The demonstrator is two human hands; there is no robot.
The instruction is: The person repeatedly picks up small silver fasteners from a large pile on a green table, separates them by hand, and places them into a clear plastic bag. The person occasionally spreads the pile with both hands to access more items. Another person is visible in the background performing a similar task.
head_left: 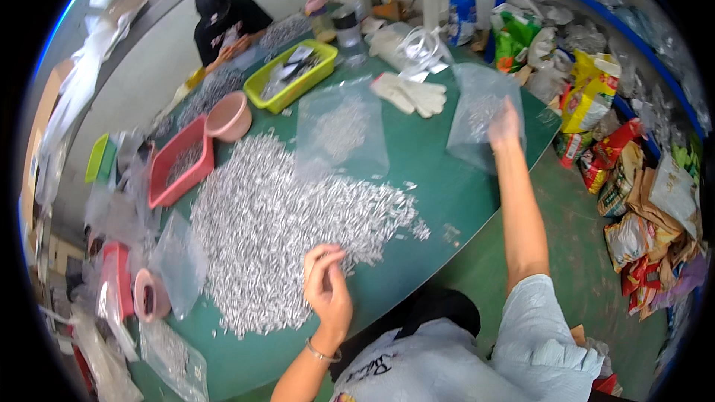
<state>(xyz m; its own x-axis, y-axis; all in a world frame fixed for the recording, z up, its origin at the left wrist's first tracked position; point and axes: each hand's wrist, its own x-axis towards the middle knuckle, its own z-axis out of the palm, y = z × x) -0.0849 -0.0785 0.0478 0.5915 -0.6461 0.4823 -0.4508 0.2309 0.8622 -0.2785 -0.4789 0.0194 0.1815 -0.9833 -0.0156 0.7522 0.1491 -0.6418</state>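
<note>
A large heap of small silvery metal pieces (pixel 261 216) spreads over the green table (pixel 439 201). My left hand (pixel 328 286) hovers at the near edge of this heap, fingers curled in toward the thumb; what they hold, if anything, is too small to name. Farther right, my right hand (pixel 505 128) grips the right side of a clear plastic bag (pixel 473 115) with some of the small pieces inside; its fingers are partly blurred. Between heap and far side, another clear plastic bag (pixel 342 134) lies flat with pieces in it.
White gloves (pixel 410 94) lie between the two bags. Behind are a yellow-green tray (pixel 272 100), a pink bowl (pixel 229 117) and a red tray (pixel 170 182). A co-worker (pixel 227 26) sits across the table. Blue shelving (pixel 588 0) and heaped colourful bags (pixel 633 201) stand at right.
</note>
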